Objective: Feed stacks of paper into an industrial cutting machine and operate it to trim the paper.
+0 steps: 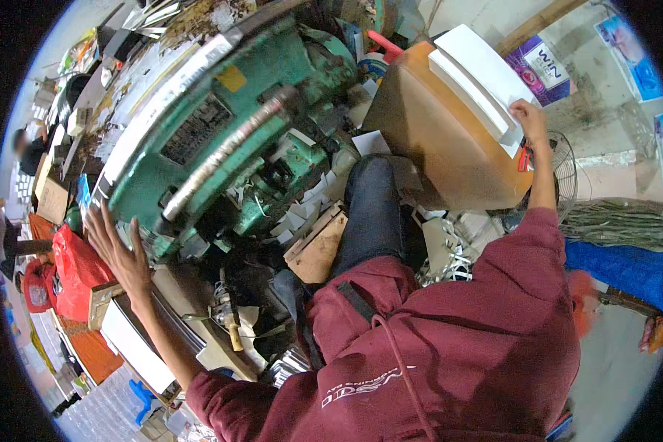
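To the right, my right hand (531, 122) pinches the near corner of a stack of white paper sheets (475, 70). The stack lies on a brown box-like stand (427, 140), its edges slightly fanned. My left hand (118, 250) is open at the lower left end of a large green machine (232, 129), fingers spread; whether it touches the machine's pale front surface I cannot tell. Across the machine runs a wrapped metal bar (225, 158). A small red-handled tool (524, 158) hangs by the stand, just under my right hand.
Paper scraps (309, 202) litter the machine's base, and shredded strips (457, 258) lie right of my leg. A fan (563, 173) stands behind my right arm. A red plastic bag (81, 272) and white boards (140, 342) are near my left forearm. Another person (31, 151) is far left.
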Tool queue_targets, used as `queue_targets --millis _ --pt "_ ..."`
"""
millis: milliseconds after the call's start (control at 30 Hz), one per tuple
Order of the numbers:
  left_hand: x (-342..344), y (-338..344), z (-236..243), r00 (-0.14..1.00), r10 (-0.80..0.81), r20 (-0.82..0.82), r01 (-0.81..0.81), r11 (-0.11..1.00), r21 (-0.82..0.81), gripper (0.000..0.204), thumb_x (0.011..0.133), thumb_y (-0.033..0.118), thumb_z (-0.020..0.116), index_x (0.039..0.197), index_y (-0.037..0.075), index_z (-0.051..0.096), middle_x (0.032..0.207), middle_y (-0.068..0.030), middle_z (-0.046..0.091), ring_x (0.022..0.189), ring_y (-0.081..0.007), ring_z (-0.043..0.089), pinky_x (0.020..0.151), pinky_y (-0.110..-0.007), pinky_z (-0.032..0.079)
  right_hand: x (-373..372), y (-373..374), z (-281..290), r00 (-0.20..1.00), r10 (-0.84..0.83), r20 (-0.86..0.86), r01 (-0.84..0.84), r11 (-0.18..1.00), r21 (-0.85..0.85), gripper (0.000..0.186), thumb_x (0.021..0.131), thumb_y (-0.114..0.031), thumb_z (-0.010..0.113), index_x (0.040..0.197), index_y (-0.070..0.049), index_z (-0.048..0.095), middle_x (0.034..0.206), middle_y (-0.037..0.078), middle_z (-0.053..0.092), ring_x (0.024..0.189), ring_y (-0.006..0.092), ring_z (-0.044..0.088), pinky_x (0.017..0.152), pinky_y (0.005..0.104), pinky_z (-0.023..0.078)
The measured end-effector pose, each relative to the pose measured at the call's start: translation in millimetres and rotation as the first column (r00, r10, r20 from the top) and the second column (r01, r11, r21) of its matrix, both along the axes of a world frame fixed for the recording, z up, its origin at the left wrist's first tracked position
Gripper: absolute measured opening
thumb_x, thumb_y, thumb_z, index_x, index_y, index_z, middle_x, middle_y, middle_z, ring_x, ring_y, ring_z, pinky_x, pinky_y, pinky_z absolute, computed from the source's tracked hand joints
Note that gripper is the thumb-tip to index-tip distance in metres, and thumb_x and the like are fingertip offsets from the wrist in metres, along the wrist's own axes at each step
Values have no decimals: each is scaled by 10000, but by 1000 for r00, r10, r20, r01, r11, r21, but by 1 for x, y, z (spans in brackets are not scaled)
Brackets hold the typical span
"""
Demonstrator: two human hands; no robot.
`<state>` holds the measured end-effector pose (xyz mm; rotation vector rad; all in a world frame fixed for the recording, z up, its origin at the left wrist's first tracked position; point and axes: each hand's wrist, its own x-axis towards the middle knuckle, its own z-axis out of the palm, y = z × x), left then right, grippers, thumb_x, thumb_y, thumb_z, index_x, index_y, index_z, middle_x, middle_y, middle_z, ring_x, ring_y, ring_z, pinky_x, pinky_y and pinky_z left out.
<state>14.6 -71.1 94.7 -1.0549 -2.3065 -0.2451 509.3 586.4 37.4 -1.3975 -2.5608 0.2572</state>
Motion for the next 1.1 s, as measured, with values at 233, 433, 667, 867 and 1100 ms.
queue_targets --millis 233,433,667,867,1100 --pt "-6 81 10 974 -181 135 173 982 71 557 929 248 593 1433 111 398 1519 -177 290 1405 -350 267 1137 -454 208 7 -1 7 999 -22 30 21 999 24 212 885 -199 610 1044 -61 639 965 175 679 920 310 670 781 383 502" --pt "-26 39 -106 661 46 749 158 967 -199 703 929 480 521 1427 11 362 1498 -215 307 1394 -356 288 1136 -497 212 -14 2 8 969 57 -239 54 899 434 290 948 -93 461 1207 -50 586 1106 207 641 1039 326 617 905 373 454" --pt "161 32 -69 734 130 666 114 944 -310 887 881 632 476 1484 30 229 1512 -225 267 1406 -404 228 1134 -525 203 -139 -135 79 741 450 -498 -473 876 88 237 984 -124 495 1076 15 664 1161 91 668 1088 137 612 935 278 457" --pt "216 -14 -52 766 264 586 -69 940 -333 698 805 31 464 1478 92 290 1502 -149 330 1395 -333 299 1146 -499 200 -344 -234 5 530 775 -343 -814 353 -460 194 937 -181 593 1001 -22 682 922 27 691 895 96 610 826 244 466" --pt "196 -131 25 740 616 269 -657 748 94 790 681 -182 395 1360 198 528 1390 -145 496 1298 -347 452 1075 -445 361 -461 -235 -20 346 838 -422 -883 139 -448 455 889 -325 651 1197 1 577 1141 129 631 1089 210 582 953 327 437"
